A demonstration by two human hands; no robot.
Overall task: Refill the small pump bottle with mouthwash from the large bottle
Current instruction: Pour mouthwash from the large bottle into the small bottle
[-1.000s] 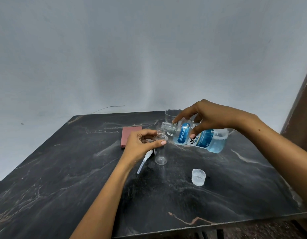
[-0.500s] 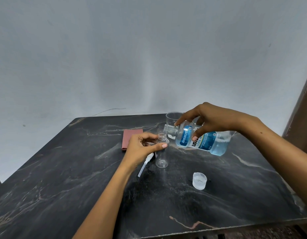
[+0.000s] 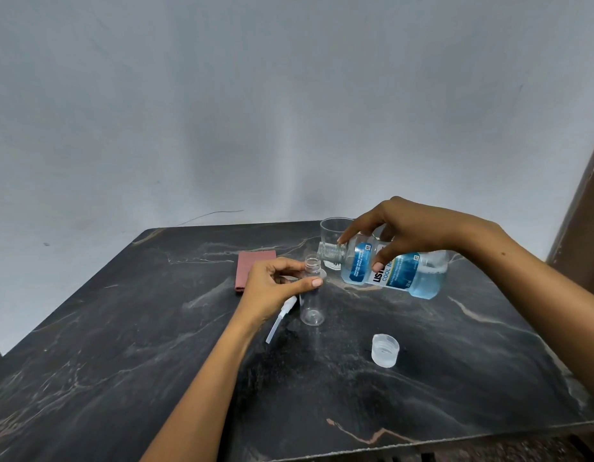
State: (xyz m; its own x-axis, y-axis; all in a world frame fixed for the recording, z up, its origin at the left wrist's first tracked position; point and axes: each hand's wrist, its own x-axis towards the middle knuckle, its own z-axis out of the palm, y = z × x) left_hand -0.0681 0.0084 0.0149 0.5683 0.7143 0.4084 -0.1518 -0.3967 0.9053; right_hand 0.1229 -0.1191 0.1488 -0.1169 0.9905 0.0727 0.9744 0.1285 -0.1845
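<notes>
A plain room in a home, by the look of it: a dark marbled stone worktop [image 3: 155,345] against a bare grey painted wall [image 3: 255,111], with household mouthwash [image 3: 394,273] and a drinking cup [image 3: 334,228].

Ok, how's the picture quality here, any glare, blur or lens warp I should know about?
Head view: soft, even light, only faint shadows on the dark marble table. Wide-angle warp bows the table's edges. The small pump bottle and the clear cup are transparent, so their outlines are hard to read. The large bottle label is sharp, with no motion blur on either hand.
</notes>
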